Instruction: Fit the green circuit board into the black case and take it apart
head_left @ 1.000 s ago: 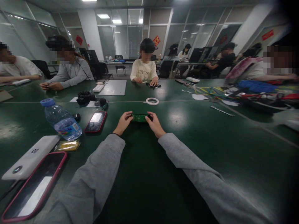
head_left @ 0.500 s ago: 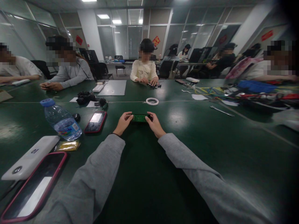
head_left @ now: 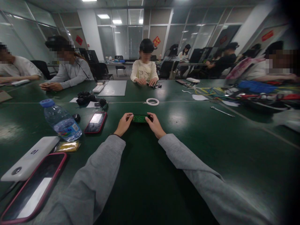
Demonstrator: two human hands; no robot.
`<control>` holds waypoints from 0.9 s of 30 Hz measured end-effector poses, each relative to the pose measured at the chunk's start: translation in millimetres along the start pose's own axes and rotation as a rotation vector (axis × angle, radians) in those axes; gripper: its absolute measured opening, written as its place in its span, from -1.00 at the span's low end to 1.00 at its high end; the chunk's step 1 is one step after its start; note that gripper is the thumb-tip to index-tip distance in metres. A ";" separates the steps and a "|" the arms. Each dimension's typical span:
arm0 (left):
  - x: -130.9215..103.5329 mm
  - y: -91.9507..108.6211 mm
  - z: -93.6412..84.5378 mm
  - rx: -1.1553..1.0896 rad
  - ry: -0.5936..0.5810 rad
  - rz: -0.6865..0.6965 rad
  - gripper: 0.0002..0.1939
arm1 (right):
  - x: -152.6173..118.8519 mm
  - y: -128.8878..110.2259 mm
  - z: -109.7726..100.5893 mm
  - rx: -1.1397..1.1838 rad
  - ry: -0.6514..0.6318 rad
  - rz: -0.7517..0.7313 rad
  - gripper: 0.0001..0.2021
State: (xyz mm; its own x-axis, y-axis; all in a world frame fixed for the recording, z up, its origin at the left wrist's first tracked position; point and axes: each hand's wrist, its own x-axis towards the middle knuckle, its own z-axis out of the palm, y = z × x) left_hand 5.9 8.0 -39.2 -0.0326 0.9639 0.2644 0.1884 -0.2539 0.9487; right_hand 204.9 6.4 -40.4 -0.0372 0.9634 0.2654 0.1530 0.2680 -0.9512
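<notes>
A small green circuit board (head_left: 140, 118) is held between my two hands above the dark green table. My left hand (head_left: 125, 123) pinches its left end with thumb and fingers. Its right end is gripped by my right hand (head_left: 154, 124) in the same way, the thumb lying on the near face. The board's broad face is turned towards me, and its far side is hidden. Beyond my hands a roll of white tape (head_left: 152, 99) lies flat, and a phone in a red case (head_left: 96, 122) rests left of my left hand.
On the left stand a water bottle (head_left: 62, 122), a white power bank (head_left: 31, 157), a yellow packet (head_left: 67, 146) and a larger red-edged phone (head_left: 35, 184). A wrench (head_left: 222, 111) and a heap of cables (head_left: 260, 90) lie to the right. A person (head_left: 145, 67) sits opposite.
My hands and the circuit board have stayed almost still. The person opposite has shifted their hands slightly over a small dark object.
</notes>
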 end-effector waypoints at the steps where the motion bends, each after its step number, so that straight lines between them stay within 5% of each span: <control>1: 0.1 -0.3 0.1 0.006 0.000 0.007 -0.62 | 0.2 0.1 0.1 -0.004 0.005 -0.007 -0.58; 11: 0.1 -0.8 0.0 0.009 -0.001 0.023 -0.61 | 1.0 1.6 1.1 0.038 -0.047 -0.064 -0.43; 27: 0.1 0.5 2.1 -0.075 -0.033 0.025 -0.53 | 3.3 8.9 0.5 -0.102 -0.033 -0.155 -0.50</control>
State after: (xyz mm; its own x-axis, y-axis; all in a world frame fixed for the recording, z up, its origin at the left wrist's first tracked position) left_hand 8.1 8.2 -39.0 0.0038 0.9591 0.2831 0.1146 -0.2817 0.9526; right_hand 205.6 11.9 -48.1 -0.1002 0.9107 0.4007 0.2424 0.4129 -0.8779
